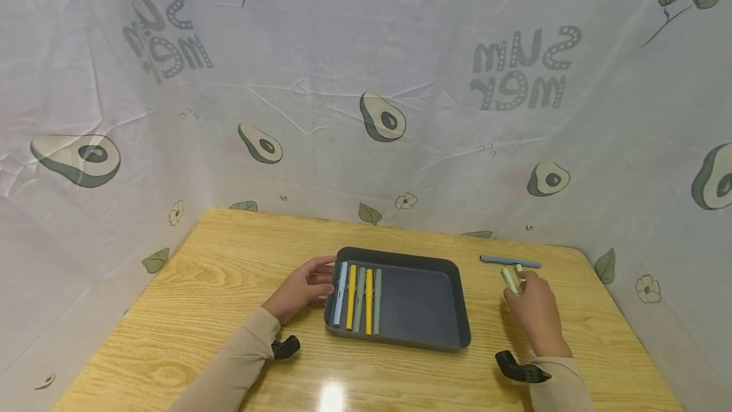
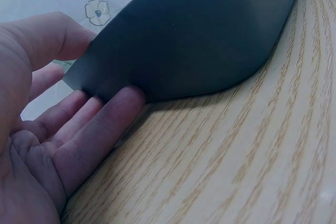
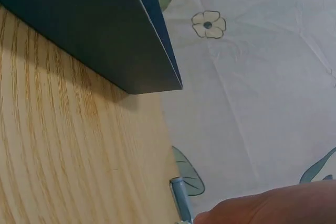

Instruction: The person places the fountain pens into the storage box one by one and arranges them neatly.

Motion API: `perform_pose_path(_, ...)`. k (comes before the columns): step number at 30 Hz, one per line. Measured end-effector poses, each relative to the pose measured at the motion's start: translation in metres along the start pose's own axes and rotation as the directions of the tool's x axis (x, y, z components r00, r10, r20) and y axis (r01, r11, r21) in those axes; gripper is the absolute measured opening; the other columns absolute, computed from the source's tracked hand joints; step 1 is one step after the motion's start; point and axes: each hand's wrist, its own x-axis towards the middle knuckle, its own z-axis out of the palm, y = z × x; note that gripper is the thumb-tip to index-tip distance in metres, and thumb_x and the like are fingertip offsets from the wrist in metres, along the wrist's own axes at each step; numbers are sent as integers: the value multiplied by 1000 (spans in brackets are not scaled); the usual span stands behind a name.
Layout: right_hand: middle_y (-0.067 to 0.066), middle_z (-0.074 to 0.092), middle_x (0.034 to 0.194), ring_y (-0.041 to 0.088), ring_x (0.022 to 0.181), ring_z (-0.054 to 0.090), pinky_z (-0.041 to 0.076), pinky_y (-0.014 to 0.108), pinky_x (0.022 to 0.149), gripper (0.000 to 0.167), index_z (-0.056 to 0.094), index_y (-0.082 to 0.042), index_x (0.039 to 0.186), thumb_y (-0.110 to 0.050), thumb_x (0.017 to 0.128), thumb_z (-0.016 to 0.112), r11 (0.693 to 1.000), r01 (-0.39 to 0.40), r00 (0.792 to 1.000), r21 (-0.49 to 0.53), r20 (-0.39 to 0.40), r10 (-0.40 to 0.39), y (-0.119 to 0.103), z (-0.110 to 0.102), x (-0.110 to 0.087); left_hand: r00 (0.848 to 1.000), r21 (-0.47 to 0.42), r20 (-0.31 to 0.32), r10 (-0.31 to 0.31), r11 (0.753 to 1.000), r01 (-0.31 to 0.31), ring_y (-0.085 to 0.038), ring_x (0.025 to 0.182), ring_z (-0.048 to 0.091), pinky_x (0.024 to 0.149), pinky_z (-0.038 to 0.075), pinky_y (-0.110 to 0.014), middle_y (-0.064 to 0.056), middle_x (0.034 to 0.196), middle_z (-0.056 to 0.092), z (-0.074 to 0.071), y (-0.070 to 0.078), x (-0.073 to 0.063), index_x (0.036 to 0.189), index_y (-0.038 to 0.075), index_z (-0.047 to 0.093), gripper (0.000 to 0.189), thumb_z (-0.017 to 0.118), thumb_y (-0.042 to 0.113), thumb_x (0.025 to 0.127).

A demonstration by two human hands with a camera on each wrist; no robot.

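A dark grey tray (image 1: 423,301) lies on the wooden table, with blue, yellow and grey-green pens side by side along its left part. My left hand (image 1: 303,288) rests against the tray's left side. In the left wrist view, its loosely extended fingers (image 2: 100,135) touch the outer wall (image 2: 199,40). To the right of the tray, my right hand (image 1: 534,307) pinches a light green pen (image 1: 509,280) between thumb and fingers. Another light green piece (image 1: 519,269) shows beside it, partly covered by the fingers. A blue pen (image 1: 510,262) lies just beyond them.
The wooden table (image 1: 257,240) ends at a pale curtain (image 1: 320,113) printed with avocados, behind and at both sides. In the right wrist view, the tray wall (image 3: 105,35) rises at upper left, and the blue pen (image 3: 181,198) lies near the table's far edge.
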Motion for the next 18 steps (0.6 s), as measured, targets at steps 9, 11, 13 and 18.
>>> perform_pose_path(9,43,54,121,43,88,61,52,48,67,54,41,20,141,-12,100,54,1000,-8,1000,-15,9,8,11,2,2,1000,-3,-2,-1,1000,1,-33,128,59,89,60,-45,-22,148,50,1,2,-2,158,13,41,67,68,3,98)
perform_pose_path(11,42,55,120,41,87,62,51,48,66,52,42,19,140,-13,100,54,1000,-19,1000,-23,15,19,12,3,2,1000,-4,-2,-1,1000,1,-33,128,59,89,60,-45,-22,148,50,1,2,-2,158,13,40,67,68,3,98)
perform_pose_path(13,40,56,118,39,86,61,51,48,67,51,43,19,138,-12,100,53,999,-26,999,-28,26,26,13,4,1,1000,-4,-2,-1,1000,1,-33,128,59,89,60,-45,-22,147,50,1,3,-2,158,13,40,66,68,3,98)
perform_pose_path(18,36,60,116,39,91,62,52,48,71,47,45,19,137,-11,101,52,1000,-28,999,-14,45,29,13,6,0,1000,-4,-4,-2,1000,2,-33,127,59,88,60,-45,-22,147,50,1,3,-2,158,14,41,66,67,3,98)
